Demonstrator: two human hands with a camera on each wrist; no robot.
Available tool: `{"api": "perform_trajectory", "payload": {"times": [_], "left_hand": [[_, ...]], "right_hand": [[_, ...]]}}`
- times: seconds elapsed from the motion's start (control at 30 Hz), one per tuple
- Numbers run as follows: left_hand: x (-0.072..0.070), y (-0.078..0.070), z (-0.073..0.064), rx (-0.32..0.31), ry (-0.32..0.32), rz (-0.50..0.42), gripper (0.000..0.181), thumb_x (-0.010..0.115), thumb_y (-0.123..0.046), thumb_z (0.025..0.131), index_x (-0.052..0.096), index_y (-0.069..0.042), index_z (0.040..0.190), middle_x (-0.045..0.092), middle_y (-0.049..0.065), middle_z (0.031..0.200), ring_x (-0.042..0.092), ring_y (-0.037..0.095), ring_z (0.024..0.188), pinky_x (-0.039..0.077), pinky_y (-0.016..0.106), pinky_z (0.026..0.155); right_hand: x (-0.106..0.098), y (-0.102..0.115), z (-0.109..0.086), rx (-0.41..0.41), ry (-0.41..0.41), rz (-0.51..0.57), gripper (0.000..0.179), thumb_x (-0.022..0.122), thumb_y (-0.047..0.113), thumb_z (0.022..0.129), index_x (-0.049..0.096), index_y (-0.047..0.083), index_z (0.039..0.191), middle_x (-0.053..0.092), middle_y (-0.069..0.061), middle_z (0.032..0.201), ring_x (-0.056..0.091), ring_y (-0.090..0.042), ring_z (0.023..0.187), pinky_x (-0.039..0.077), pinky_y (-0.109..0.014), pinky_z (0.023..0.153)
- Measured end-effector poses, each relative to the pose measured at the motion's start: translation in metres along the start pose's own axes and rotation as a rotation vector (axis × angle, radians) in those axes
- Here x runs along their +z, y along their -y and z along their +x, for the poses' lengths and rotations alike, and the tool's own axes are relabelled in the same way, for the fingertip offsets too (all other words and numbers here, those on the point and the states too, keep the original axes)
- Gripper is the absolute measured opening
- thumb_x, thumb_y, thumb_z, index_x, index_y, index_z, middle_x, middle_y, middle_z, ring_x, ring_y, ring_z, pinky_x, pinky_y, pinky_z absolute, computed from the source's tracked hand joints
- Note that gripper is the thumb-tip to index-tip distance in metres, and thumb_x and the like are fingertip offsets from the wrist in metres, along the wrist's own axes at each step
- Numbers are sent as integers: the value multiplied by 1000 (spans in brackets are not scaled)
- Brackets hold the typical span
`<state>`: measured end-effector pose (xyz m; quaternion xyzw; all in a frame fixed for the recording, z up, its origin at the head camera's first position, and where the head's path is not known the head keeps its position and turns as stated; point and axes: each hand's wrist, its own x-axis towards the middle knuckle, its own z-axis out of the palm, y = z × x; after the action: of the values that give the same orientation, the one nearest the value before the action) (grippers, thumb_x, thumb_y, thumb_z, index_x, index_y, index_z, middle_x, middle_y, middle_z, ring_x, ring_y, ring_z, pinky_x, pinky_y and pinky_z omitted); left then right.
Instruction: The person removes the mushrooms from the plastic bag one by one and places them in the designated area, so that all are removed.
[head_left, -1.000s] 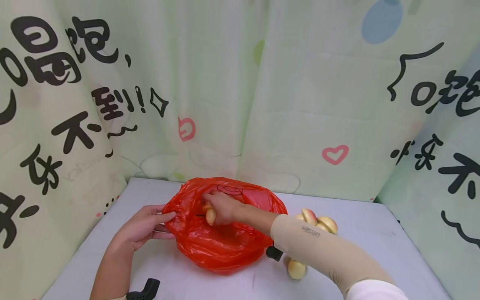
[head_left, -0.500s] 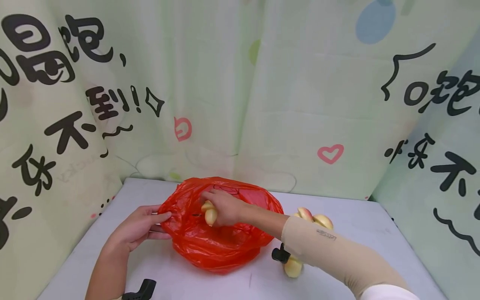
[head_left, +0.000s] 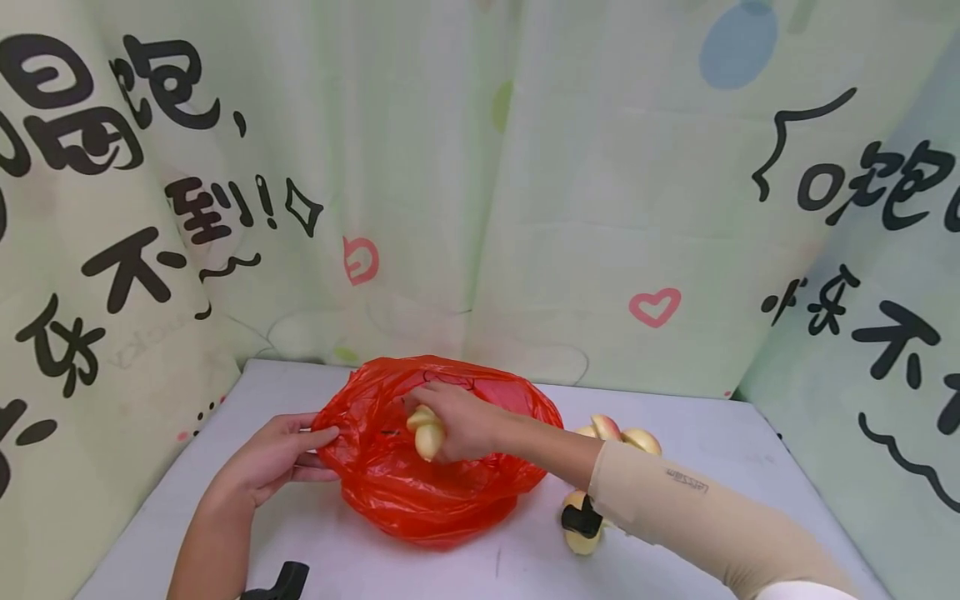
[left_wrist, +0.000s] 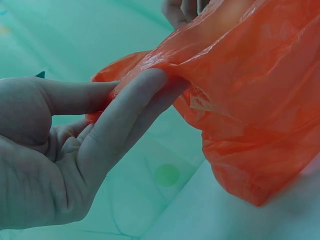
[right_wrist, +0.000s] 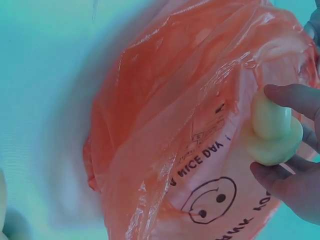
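A red plastic bag (head_left: pixel 405 500) stands on the table with its mouth spread wide. My left hand (head_left: pixel 277 458) pinches the left side of its rim between thumb and fingers, also plain in the left wrist view. Inside the mouth, my right hand (head_left: pixel 461 421) holds a pale mushroom (head_left: pixel 427 437). The right wrist view shows that mushroom (right_wrist: pixel 272 125) with its stem up and its rounded cap down, thumb and fingers around it. Printed lettering and a smiley face mark the bag. Its bottom and contents are hidden.
Several more mushrooms (head_left: pixel 641 440), some with reddish caps, lie on the white table (head_left: pixel 675 533) right of the bag, partly behind my right forearm. One mushroom (head_left: pixel 581 542) lies nearer me. A printed curtain (head_left: pixel 562 250) encloses the table's back and sides.
My right hand has shifted slightly right and nearer within the bag's mouth, still holding the mushroom. My left hand keeps its grip on the rim. The head view has turned a little right.
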<state>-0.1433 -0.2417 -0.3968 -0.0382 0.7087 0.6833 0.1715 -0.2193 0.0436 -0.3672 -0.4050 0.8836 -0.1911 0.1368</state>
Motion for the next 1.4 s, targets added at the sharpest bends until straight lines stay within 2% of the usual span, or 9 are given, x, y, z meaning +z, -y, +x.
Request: {"api": "perform_trajectory", "payload": {"times": [0.27, 0.57, 0.83, 1.1, 1.4], "left_hand": [[-1, 1, 0, -1, -2, -1, 63, 66, -26, 104, 43, 8, 151, 76, 11, 111, 79, 29, 93, 65, 40, 82], [-1, -1, -1, 6, 3, 5, 62, 65, -26, 104, 43, 9, 151, 76, 10, 108, 80, 28, 91, 65, 38, 82], [0, -1, -1, 8, -1, 8, 63, 65, -26, 104, 42, 9, 151, 76, 10, 109, 80, 28, 90, 65, 38, 82], [1, -1, 0, 5, 3, -1, 64, 65, -26, 104, 40, 9, 152, 76, 10, 110, 80, 28, 91, 65, 38, 82], [-1, -1, 0, 5, 20, 4, 66, 65, -27, 105, 39, 9, 153, 76, 9, 110, 80, 27, 89, 65, 37, 82]], "right_hand": [[-9, 6, -13, 23, -23, 41, 64, 88, 11, 80, 56, 29, 133, 58, 8, 130, 52, -13, 119, 57, -18, 77], [-24, 8, -30, 16, -60, 69, 67, 87, 13, 82, 54, 32, 136, 57, 9, 137, 51, -14, 125, 58, -19, 79], [-31, 6, -42, -13, -101, 75, 63, 86, 12, 83, 56, 29, 136, 58, 10, 137, 53, -12, 126, 60, -27, 88], [-38, 5, -56, -18, -154, 26, 62, 86, 15, 81, 57, 28, 135, 59, 12, 133, 55, -8, 113, 56, -28, 84], [-43, 3, -71, 7, -168, 56, 62, 84, 12, 82, 56, 27, 135, 59, 11, 132, 54, -12, 117, 57, -30, 87]]}}
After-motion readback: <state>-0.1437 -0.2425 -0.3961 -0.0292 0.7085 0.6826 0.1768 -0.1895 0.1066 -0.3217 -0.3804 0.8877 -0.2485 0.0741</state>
